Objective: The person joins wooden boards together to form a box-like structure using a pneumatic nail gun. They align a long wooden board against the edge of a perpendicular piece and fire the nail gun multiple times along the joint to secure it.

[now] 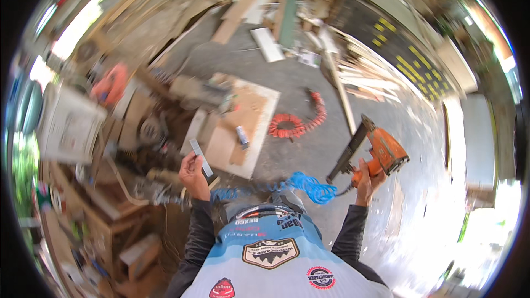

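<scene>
My right hand (366,183) is wrapped round the handle of an orange and black nail gun (388,152), holding it up over the floor on the right. Its long dark magazine slants down toward the left. A blue coiled air hose (312,187) runs from near the gun's handle across in front of me to the left. Pinched upright in the fingers of my left hand (193,175) is a thin silver strip of nails (201,156). Beyond that hand lies a pale board (259,127) with a small box (242,137) on it.
A coil of red-orange hose (287,125) lies on the grey floor. Wood strips (367,72) are piled at the far right, and loose boards (268,44) lie further off. At left stand a cluttered wooden bench (105,209) and a white bucket (70,123).
</scene>
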A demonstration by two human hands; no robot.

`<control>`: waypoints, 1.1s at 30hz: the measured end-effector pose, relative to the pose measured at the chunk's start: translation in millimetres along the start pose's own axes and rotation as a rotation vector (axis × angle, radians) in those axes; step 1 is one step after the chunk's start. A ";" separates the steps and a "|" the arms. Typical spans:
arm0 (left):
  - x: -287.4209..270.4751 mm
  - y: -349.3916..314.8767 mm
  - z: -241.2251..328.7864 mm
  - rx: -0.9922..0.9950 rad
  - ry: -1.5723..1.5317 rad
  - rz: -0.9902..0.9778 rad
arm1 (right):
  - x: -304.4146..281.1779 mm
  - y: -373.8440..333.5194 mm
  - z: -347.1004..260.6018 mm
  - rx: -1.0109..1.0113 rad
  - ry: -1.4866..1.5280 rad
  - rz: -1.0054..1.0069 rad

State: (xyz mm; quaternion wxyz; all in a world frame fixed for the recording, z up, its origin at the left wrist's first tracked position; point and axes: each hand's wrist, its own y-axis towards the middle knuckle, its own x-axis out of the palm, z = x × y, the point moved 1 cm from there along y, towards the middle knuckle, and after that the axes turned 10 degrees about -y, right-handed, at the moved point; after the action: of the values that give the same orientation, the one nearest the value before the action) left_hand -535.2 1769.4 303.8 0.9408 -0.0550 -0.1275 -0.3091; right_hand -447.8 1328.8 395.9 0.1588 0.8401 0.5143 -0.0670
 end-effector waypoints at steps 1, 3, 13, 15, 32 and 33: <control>37.1 -12.3 -8.7 -0.004 -0.068 -0.072 | -17.3 12.8 15.3 0.003 0.064 0.022; 119.2 -52.2 -17.5 -0.039 -0.130 -0.265 | -48.1 34.6 34.9 -0.022 0.217 0.075; 464.9 -193.0 9.2 0.087 -0.002 -1.424 | -105.2 85.9 40.2 0.291 0.826 0.488; 503.5 -220.7 -2.6 0.135 0.025 -1.565 | -110.6 93.3 43.7 0.345 0.861 0.563; 780.4 -378.2 -114.2 0.576 0.024 -1.955 | -208.6 289.3 115.5 0.403 0.941 0.817; 797.6 -384.3 -122.6 0.604 0.003 -1.949 | -214.0 306.0 124.1 0.416 0.908 0.804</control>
State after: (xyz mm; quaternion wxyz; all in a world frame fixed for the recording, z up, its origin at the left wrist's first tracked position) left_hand -119.6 985.8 414.0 0.2548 0.3126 -0.1884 -0.8955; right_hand -269.4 978.1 398.7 -0.2283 0.9253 0.1515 0.2621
